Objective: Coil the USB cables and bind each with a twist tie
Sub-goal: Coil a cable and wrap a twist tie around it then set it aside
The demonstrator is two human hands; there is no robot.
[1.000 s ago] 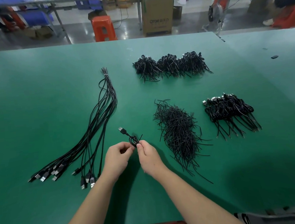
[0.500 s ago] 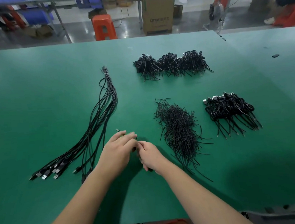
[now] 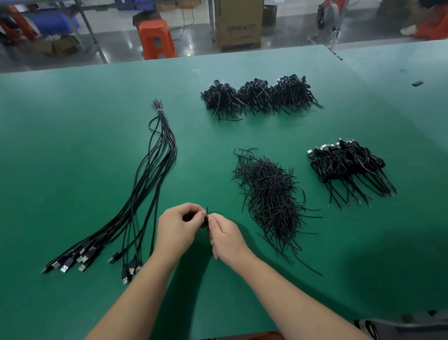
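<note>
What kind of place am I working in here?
Likely a factory packing bench: a long green worktable, sorted piles of coiled cables, a heap of twist ties, cartons and stools behind.

On the table (image 3: 55, 156), the loose cables (image 3: 149, 191) fan out at the left, tied end far, plugs near. The tie pile (image 3: 270, 198) lies right of centre, and the near bundles (image 3: 348, 168) lie further right, apart from it. The far bundles (image 3: 260, 97) sit in a row behind both. The left hand (image 3: 176, 231) and right hand (image 3: 226, 236) meet over the table's near middle, between the loose cables and the tie pile, with a coiled cable (image 3: 205, 221) between their fingertips. A stool (image 3: 156, 38) and a box (image 3: 240, 18) stand beyond the far edge.
</note>
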